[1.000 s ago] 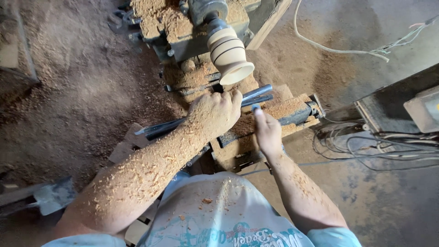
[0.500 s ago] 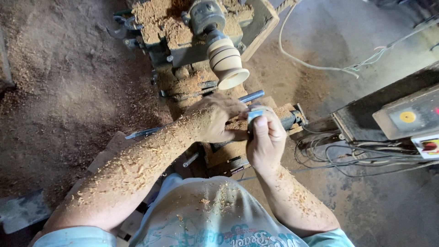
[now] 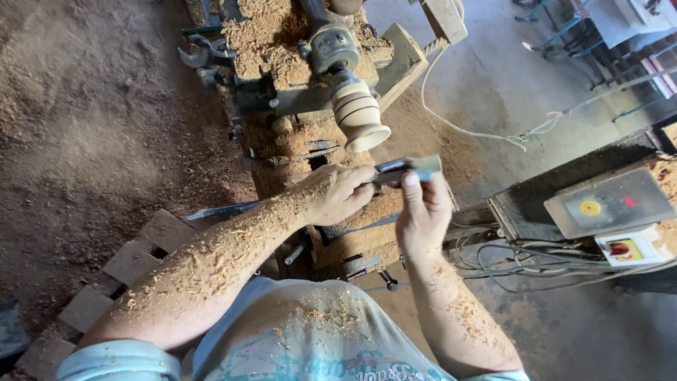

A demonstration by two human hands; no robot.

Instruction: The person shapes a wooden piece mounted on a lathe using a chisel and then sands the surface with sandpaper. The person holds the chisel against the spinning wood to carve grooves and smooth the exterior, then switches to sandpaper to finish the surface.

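Note:
A pale turned wooden piece (image 3: 358, 111) sits mounted on a lathe (image 3: 310, 77) buried in sawdust. My left hand (image 3: 331, 194), its arm coated in shavings, grips a long dark metal chisel (image 3: 233, 209) whose shaft runs left to right. My right hand (image 3: 422, 210) pinches a small flat grey stone (image 3: 425, 167) against the chisel's tip, just below the wooden piece.
Sawdust covers the floor on the left. A grey control box (image 3: 606, 204) with a yellow dial and red switch stands at right, with tangled cables (image 3: 486, 257) beside it. A white cord (image 3: 472, 130) trails across the concrete. Bricks (image 3: 134, 257) lie at lower left.
The view has shifted so the lathe sits higher. My right hand has slid up to the chisel tip with the grey stone; my left hand stays on the shaft.

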